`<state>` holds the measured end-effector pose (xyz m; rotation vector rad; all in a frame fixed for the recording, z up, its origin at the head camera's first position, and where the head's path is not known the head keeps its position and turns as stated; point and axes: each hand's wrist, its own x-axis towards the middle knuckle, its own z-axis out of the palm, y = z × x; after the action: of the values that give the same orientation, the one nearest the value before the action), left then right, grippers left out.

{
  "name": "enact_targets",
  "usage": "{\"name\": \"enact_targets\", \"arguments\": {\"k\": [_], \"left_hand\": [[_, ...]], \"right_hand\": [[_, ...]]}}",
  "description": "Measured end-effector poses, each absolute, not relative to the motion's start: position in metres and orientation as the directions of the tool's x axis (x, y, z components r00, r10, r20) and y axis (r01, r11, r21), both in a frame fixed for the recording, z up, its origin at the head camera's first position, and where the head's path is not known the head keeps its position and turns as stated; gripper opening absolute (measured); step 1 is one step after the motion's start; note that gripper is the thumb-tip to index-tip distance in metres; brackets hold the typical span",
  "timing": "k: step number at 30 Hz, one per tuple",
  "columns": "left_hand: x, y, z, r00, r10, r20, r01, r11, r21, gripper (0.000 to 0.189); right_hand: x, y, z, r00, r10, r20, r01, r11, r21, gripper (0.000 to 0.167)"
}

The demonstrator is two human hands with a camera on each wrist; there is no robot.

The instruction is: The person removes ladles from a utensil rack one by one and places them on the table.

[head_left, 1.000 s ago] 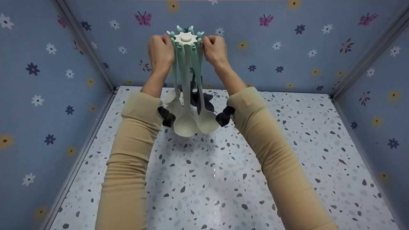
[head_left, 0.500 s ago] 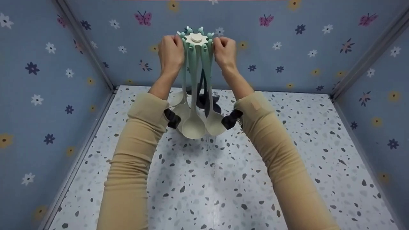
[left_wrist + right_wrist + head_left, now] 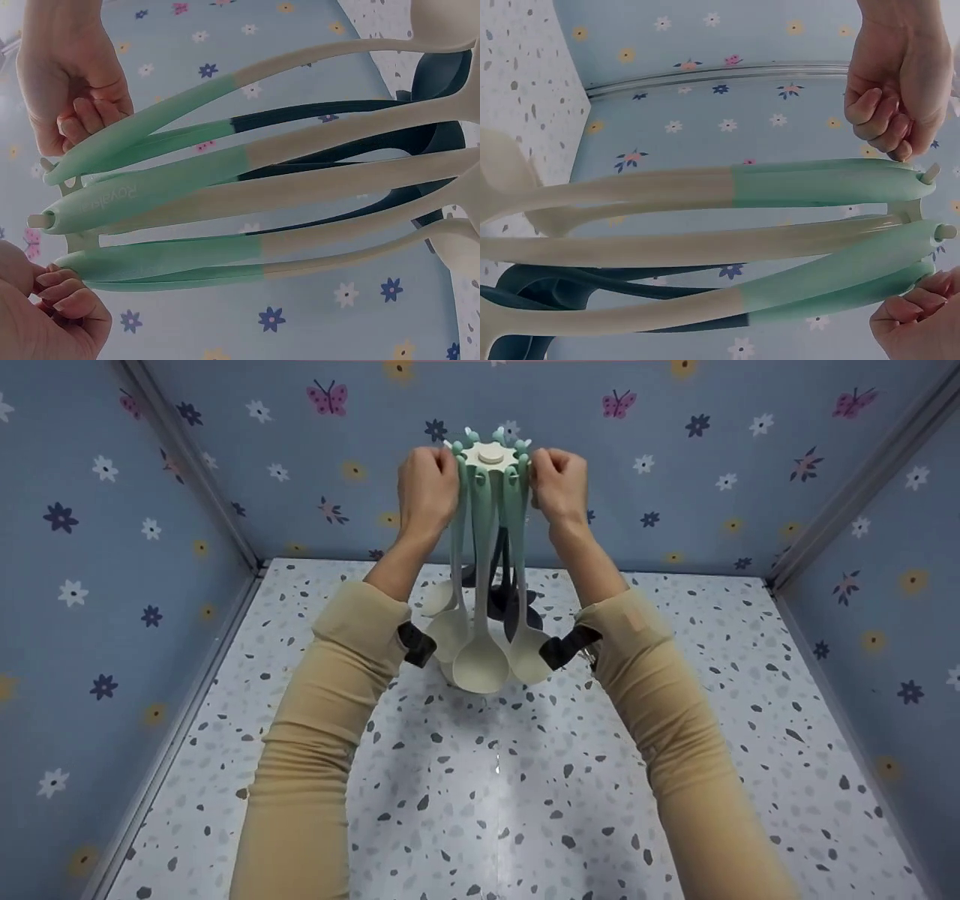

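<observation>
A cream utensil rack [image 3: 491, 455] with a round hooked top stands upright ahead of me. Several utensils with mint-green handles [image 3: 482, 502] hang around it. Cream ladles and spoons [image 3: 481, 664] face me, while dark heads [image 3: 523, 619] hang behind. My left hand [image 3: 427, 487] pinches the rack's top at its left side, fingers curled in beside the handle ends. On the opposite side my right hand [image 3: 561, 484] pinches the top the same way. Both wrist views show the curled fingers [image 3: 64, 289] right at the handle tops [image 3: 911, 184]. Utensils largely hide the rack's base.
A white speckled tabletop [image 3: 570, 780] spreads below. Blue walls with flowers and butterflies [image 3: 697, 495] enclose the back and both sides, with grey metal strips [image 3: 191, 457] at the corners. Black wrist mounts [image 3: 416, 645] stick out from both cuffs close to the ladles.
Both hands and the rack with its hanging utensils have moved steadily right and slightly nearer. The grip on each side looks the same. The head view has shifted a little.
</observation>
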<state>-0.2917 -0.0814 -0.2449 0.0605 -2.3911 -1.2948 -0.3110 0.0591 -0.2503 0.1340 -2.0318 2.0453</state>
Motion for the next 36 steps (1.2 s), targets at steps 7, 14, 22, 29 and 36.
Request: {"name": "enact_targets", "arguments": {"k": [7,14,22,29,36], "left_hand": [[-0.291,-0.07,-0.247,-0.919,-0.183,0.349,0.195,0.557,0.807,0.039],[-0.288,-0.06,-0.249,-0.923,-0.15,0.354,0.221,0.547,0.808,0.039],[-0.284,-0.047,-0.247,-0.924,-0.118,0.363,0.248,0.537,0.806,0.039],[-0.282,-0.043,-0.249,-0.925,-0.095,0.369,0.278,0.493,0.824,0.04],[-0.28,-0.04,-0.25,-0.934,-0.088,0.345,0.267,0.467,0.843,0.039]], "right_hand": [[-0.31,0.076,-0.257,-0.967,0.121,0.223,-0.234,-0.09,-0.968,0.035],[-0.302,0.089,-0.258,-0.966,0.118,0.232,-0.244,-0.099,-0.965,0.033],[-0.296,0.104,-0.26,-0.948,0.143,0.284,-0.301,-0.112,-0.947,0.034],[-0.293,0.109,-0.262,-0.94,0.159,0.301,-0.321,-0.123,-0.939,0.034],[-0.291,0.112,-0.264,-0.932,0.163,0.325,-0.349,-0.151,-0.925,0.037]]}}
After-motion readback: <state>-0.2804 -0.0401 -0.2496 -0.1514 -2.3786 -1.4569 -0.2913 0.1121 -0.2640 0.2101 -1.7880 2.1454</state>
